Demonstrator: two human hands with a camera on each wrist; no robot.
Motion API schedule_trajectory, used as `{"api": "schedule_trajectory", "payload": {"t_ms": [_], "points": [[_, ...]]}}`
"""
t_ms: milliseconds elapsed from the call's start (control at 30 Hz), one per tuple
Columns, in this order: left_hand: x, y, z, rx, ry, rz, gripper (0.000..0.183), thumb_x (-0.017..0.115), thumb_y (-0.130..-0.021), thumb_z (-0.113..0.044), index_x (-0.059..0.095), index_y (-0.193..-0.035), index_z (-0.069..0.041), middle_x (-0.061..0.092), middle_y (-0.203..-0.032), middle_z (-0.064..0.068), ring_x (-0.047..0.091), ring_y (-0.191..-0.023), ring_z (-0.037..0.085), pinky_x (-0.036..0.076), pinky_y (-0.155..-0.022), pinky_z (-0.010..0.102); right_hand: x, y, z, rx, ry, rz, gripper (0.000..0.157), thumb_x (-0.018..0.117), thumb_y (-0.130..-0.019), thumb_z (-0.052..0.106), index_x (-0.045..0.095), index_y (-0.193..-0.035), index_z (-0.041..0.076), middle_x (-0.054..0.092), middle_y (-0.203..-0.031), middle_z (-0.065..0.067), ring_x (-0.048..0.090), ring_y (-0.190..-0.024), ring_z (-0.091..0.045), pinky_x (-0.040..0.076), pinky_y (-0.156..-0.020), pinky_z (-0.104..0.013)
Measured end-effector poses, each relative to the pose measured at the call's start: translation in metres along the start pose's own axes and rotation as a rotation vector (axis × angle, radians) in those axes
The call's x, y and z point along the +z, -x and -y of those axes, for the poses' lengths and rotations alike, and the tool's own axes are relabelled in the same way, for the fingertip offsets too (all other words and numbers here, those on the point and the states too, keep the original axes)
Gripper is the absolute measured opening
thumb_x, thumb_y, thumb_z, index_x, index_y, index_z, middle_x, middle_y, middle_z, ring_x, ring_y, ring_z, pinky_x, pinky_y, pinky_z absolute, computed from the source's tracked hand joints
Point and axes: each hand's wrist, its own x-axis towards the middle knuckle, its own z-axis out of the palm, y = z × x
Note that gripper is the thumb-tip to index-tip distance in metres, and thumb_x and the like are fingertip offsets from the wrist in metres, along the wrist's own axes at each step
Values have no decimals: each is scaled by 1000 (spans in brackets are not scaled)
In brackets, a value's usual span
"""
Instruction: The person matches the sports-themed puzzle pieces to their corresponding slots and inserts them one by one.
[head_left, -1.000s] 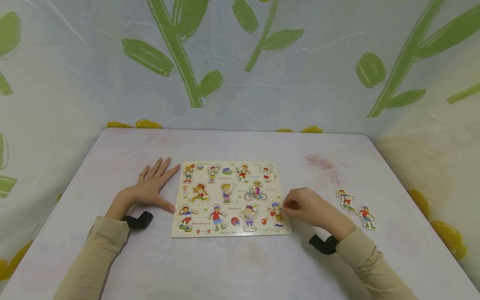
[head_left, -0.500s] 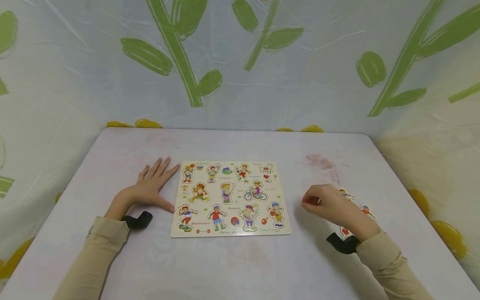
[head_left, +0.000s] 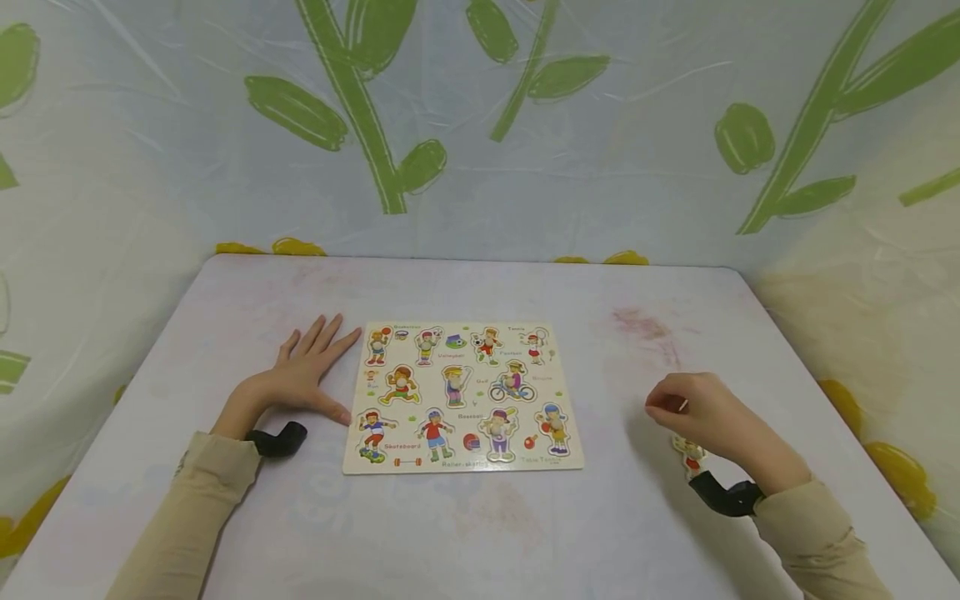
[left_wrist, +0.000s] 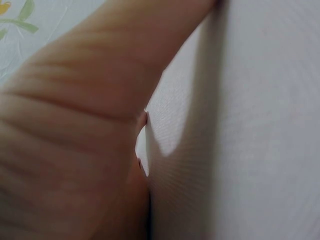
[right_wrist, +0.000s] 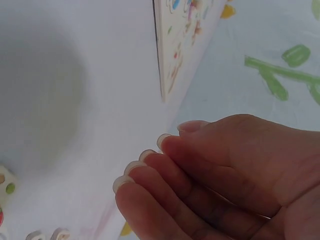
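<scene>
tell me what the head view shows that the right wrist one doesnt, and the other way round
Only the head view: the left hand at the left edge of the puzzle board, the beige sleeves, and the board's whole face.

Only the right wrist view: the fingers of the right hand close up from the palm side, nails included.

Both: the right hand, part of the board, loose puzzle pieces partly seen (I can't match them between views), the pale table and the leaf-printed backdrop.

The cream board [head_left: 431,392] is printed with multicoloured figures [head_left: 435,435]; the pale backdrop [head_left: 600,167] is patterned with green leaves [head_left: 742,137] — both sleeves [head_left: 180,508] are coloured beige, the wrist mounts [head_left: 281,441] black.
</scene>
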Motion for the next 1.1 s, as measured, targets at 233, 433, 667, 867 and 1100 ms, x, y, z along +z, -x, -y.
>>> {"api": "schedule_trajectory", "payload": {"t_ms": [233, 433, 667, 867, 1100], "points": [[1, -1, 1, -5, -22, 4, 136, 81, -58, -72, 12, -160, -14, -10, -164, 19, -18, -148, 40, -11, -111, 65, -4, 12, -12, 17, 5, -28, 8, 77, -81, 1, 72, -83, 8, 64, -76, 14, 57, -68, 2, 52, -58, -26], [3, -4, 4, -2, -24, 6, 138, 80, -57, -75, 12, -160, -15, -11, -165, 18, -18, -148, 39, -12, -111, 64, -5, 24, -22, 37, 13, -60, 10, 77, -79, -2, 72, -82, 6, 62, -74, 16, 56, -67, 4, 51, -57, -25], [8, -6, 11, -11, -45, 5, 139, 77, -56, -79, 9, -161, -20, -13, -165, 14, -21, -148, 35, -12, -112, 63, -7, 39, -30, 82, 34, -72, 12, 78, -78, -3, 72, -81, 6, 63, -74, 16, 55, -66, 4, 50, -57, -24], [9, -8, 14, -21, -47, 12, 140, 77, -54, -80, 8, -161, -22, -14, -165, 12, -22, -148, 33, -13, -112, 63, -2, 50, -32, 136, 23, -45, 12, 79, -78, -1, 72, -81, 9, 64, -73, 13, 54, -64, 4, 49, -56, -24], [13, -10, 18, -19, -57, -12, 140, 78, -53, -80, 9, -161, -24, -14, -166, 10, -22, -149, 31, -10, -113, 62, 8, 57, -36, 94, -21, -44, 16, 82, -74, 1, 69, -77, 9, 61, -72, 19, 53, -63, 4, 46, -54, -22]]}}
